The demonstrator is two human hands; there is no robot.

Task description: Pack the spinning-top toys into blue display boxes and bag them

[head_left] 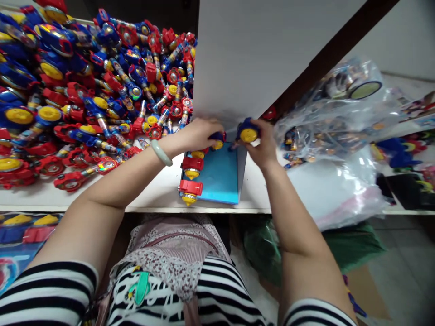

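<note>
My right hand [267,147] is closed around a blue spinning-top toy [248,134] with a round yellow part facing me, raised over the far right corner of a blue tray-like box [219,181]. My left hand [204,131] grips another blue toy [219,140] with a yellow tip, at the box's far left; the fingers partly cover it. Below that hand, red toys with yellow tips line the left side of the box: one nearest the front edge [190,188], one behind it [193,166], and another partly hidden under the wrist.
A large heap of red and blue toys [112,90] covers the left of the white table [163,194]. A tall white panel [258,59] stands behind the box. Clear plastic bags [326,127] with small items lie at right. A printed package [23,240] is at lower left.
</note>
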